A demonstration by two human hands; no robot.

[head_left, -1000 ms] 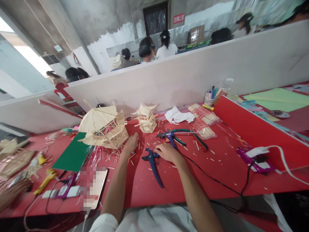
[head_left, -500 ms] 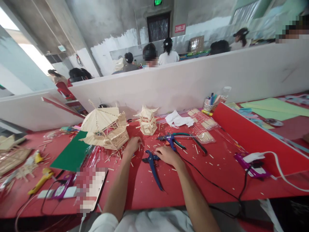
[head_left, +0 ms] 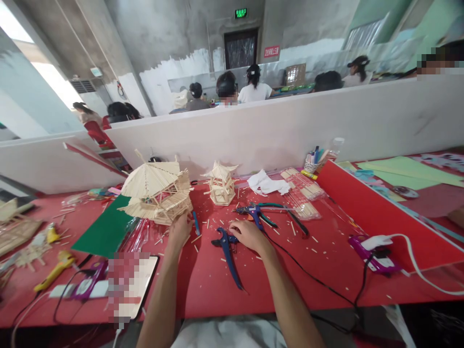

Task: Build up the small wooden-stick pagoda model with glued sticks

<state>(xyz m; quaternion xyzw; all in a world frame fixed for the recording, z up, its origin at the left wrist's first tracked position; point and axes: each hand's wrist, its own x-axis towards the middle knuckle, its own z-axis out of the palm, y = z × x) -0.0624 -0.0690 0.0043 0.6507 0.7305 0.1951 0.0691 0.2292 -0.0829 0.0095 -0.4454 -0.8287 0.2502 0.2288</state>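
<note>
My left hand (head_left: 180, 231) is at the lower right edge of a large pavilion model (head_left: 155, 191) built of thin wooden sticks. Its fingertips are hidden against the model, so I cannot tell whether they grip anything. Just right of it lies a blue pen-like stick (head_left: 196, 223). My right hand (head_left: 248, 234) rests on the table with its fingers loosely bent and apart, beside a blue-handled cutter (head_left: 229, 256). Beyond this hand lie a blue glue gun (head_left: 255, 212) and green-handled pliers (head_left: 270, 221). A smaller stick pavilion (head_left: 222, 186) stands farther back.
Stick offcuts litter the red table (head_left: 217, 299). A phone-like slab (head_left: 147, 285), a yellow glue gun (head_left: 56, 273) and green card (head_left: 105, 232) lie left. Bagged sticks (head_left: 306, 198), a white cloth (head_left: 267, 182) and a purple power strip (head_left: 375, 256) are right. People sit beyond a white partition (head_left: 261, 121).
My left hand has moved left to the large pavilion's lower edge, uncovering the blue pen-like stick. My right hand stays by the cutter. The camera view has shifted slightly.
</note>
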